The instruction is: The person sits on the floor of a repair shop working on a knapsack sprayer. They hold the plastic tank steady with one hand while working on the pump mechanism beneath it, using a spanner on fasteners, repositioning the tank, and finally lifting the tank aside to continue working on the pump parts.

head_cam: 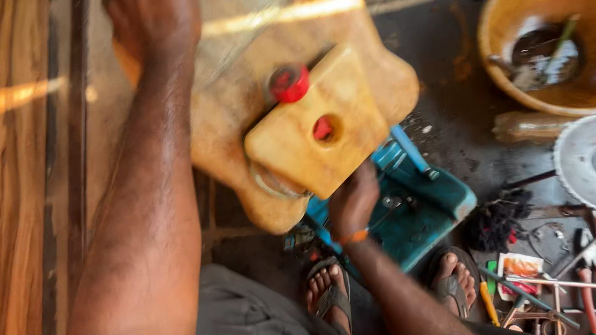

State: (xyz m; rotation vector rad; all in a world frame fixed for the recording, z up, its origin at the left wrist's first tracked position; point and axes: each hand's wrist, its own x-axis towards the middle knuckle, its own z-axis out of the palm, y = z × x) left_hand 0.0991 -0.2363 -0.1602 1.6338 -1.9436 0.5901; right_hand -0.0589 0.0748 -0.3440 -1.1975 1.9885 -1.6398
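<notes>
Left hand (150, 12), arm outstretched, grips the tilted yellow jerrycan (289, 106) at its far end; right hand (353, 205) clamps its lower edge.

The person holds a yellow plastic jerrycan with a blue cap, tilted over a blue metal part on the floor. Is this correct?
Not quite. In the head view the cap on the yellow jerrycan is red, not blue. The rest holds: the left hand grips the can's far end, the right hand is at its handle end, and it is tilted over the blue metal part on the floor.
</notes>
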